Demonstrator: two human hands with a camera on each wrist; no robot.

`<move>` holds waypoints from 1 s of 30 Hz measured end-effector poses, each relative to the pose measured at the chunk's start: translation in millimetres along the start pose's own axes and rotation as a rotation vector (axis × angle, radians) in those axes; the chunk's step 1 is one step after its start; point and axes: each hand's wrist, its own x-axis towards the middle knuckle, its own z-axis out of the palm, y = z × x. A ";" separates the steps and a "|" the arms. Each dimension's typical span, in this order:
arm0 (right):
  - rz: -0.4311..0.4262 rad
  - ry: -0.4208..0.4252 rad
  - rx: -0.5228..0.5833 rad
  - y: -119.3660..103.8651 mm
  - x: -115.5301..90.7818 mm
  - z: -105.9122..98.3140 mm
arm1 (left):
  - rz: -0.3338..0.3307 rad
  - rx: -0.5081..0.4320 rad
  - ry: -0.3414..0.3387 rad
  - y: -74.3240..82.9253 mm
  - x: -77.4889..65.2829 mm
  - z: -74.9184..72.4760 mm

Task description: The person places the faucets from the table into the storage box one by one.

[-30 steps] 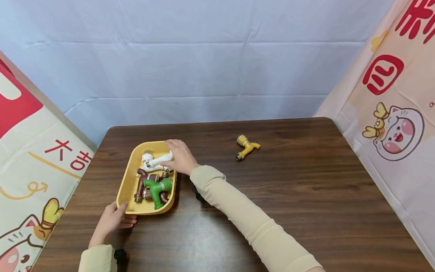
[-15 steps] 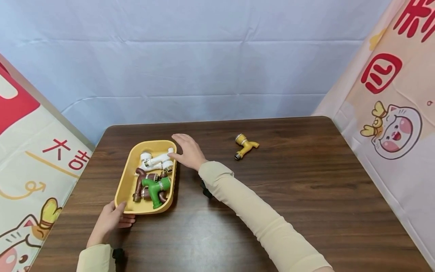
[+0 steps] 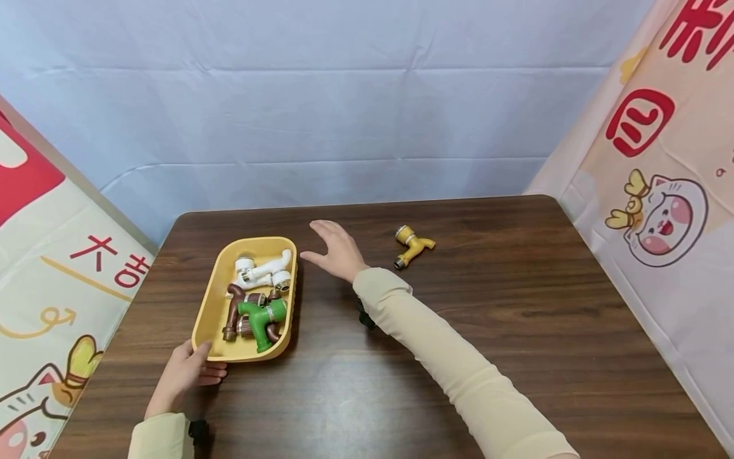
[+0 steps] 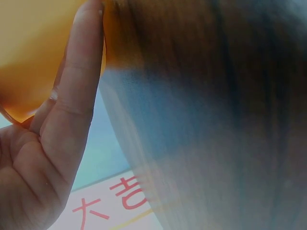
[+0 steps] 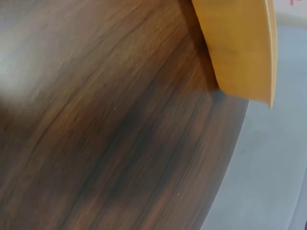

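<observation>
At the near-left corner of a yellow plastic basin point(image 3: 215, 297), my left hand point(image 3: 185, 375) pinches the rim, thumb over the edge and fingers along the outer wall. In the left wrist view straight fingers point(image 4: 76, 72) lie against the yellow wall. White taps point(image 3: 269, 270) lie crossed at the basin's far end. Brown taps point(image 3: 234, 312) are nearer, partly under a green tap point(image 3: 260, 322). My right hand point(image 3: 339, 252) is just right of the basin, holding nothing, fingers extended and thumb apart. A yellow tap point(image 3: 414, 246) lies farther right on the table.
The dark wood-grain table point(image 3: 487, 319) has its far edge below a pale blue cloth backdrop point(image 3: 355, 127). Printed banners point(image 3: 654, 191) hang at both sides. The basin's outer wall point(image 5: 242, 48) shows at the upper right in the right wrist view.
My right hand has let go of a white tap, which now rests on the other white one in the basin. That hand has moved right, out of the basin; my left hand stays at the rim.
</observation>
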 end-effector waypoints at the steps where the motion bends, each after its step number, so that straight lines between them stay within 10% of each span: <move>1: 0.006 0.002 0.000 1.6 -0.7 -1.3 | 0.000 0.000 -0.002 0.2 -0.1 -0.2; 30: 0.159 0.110 -0.027 67.0 -28.6 -25.9 | -0.007 -0.002 0.013 -1.0 1.1 0.4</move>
